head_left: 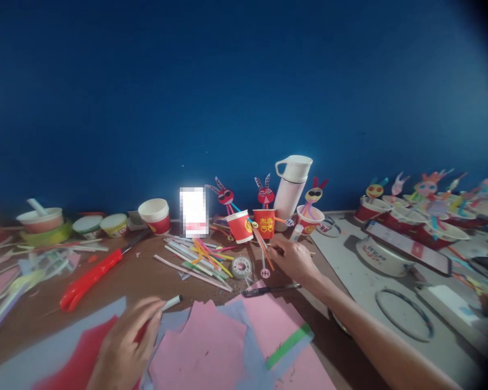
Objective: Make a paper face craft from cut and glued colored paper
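Observation:
My left hand (128, 344) is closed around a white marker pen (171, 303) with a dark end, low over red and grey-blue paper. Farther forward, my right hand (291, 261) has its fingers pressed together beside thin orange strips (264, 249). Whether it grips one of them is hard to tell. Just behind it stands a red paper cup (264, 223) with gold print and a red rabbit-like figure (265, 196) in dark glasses. Another red cup (239, 227), tilted, leans next to it. A pink disc (264, 273) with dark lines hangs below the strips.
Pink paper sheets (203, 346) cover the front. Loose straws (195, 257), a tape roll (241, 267), a dark pen (270, 291) and red-handled scissors (91, 279) lie around. A white thermos (290, 189) stands behind. On the right are a phone (409, 246) and several decorated cups.

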Tool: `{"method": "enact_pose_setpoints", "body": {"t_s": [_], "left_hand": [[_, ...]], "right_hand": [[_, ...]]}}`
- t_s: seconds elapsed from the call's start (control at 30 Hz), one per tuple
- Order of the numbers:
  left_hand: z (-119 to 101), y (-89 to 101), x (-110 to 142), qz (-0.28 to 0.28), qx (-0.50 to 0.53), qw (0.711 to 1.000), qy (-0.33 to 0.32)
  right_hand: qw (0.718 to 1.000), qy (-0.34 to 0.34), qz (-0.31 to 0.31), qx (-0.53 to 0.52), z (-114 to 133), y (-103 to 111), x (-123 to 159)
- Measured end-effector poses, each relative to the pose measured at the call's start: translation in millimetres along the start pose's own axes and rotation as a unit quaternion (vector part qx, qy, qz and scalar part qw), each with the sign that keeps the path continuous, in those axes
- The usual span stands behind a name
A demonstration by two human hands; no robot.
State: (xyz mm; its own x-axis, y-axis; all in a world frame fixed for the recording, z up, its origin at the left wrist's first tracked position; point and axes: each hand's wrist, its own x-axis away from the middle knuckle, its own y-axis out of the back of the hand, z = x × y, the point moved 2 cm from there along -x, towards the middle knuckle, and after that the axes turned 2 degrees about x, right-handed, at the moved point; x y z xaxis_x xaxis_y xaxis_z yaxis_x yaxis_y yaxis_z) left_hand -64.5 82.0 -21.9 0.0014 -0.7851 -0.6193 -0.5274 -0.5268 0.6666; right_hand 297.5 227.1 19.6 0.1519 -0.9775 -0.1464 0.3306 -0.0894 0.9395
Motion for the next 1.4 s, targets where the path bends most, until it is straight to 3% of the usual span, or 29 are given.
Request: {"method": "enact_pose_setpoints", "body": {"t_s": [0.13, 0.23, 0.3, 0.37, 0.47, 0.6, 0.77, 0.93, 1.2, 1.4], "left_hand": [[-20.1, 8.1, -1.4, -0.019, 0.049, 0.997, 0.049], [-44.4, 8.0, 1.3, 0.026, 0.15, 0.972, 0.176], [-61.6, 2.4, 4.7, 0.071, 0.297, 0.902, 0.305], [-79.7, -6.4, 7.4, 0.142, 0.446, 0.794, 0.388], [-97.1, -12.6, 6.8, 0.164, 0.481, 0.758, 0.409], [-103.4, -12.4, 4.5, 0.166, 0.493, 0.742, 0.423], [-98.7, -5.8, 3.9, 0.137, 0.476, 0.742, 0.453], [-90.4, -6.0, 4.0, 0.115, 0.482, 0.725, 0.477], [-84.1, -3.6, 1.4, 0.085, 0.505, 0.696, 0.504], [-83.7, 3.8, -4.0, 0.043, 0.495, 0.703, 0.509]], "right_hand": [[0.999, 0.041, -0.03, -0.015, 4.1, 16.6, 36.0], [0.99, 0.119, -0.052, -0.061, 22.7, 20.9, 69.2], [0.976, 0.183, -0.065, -0.095, 42.7, 19.3, 88.1], [0.96, 0.242, -0.069, -0.122, 65.4, 15.3, 101.2], [0.934, 0.316, -0.076, -0.152, 97.7, 8.7, 110.0], [0.906, 0.378, -0.079, -0.173, 128.1, 3.0, 110.5], [0.893, 0.406, -0.072, -0.181, 145.2, -6.5, 108.3], [0.898, 0.373, -0.038, -0.228, 142.5, -18.8, 106.1], [0.893, 0.316, 0.026, -0.319, 138.7, -11.8, 107.2], [0.878, 0.303, 0.1, -0.358, 144.5, -15.8, 119.0]]}}
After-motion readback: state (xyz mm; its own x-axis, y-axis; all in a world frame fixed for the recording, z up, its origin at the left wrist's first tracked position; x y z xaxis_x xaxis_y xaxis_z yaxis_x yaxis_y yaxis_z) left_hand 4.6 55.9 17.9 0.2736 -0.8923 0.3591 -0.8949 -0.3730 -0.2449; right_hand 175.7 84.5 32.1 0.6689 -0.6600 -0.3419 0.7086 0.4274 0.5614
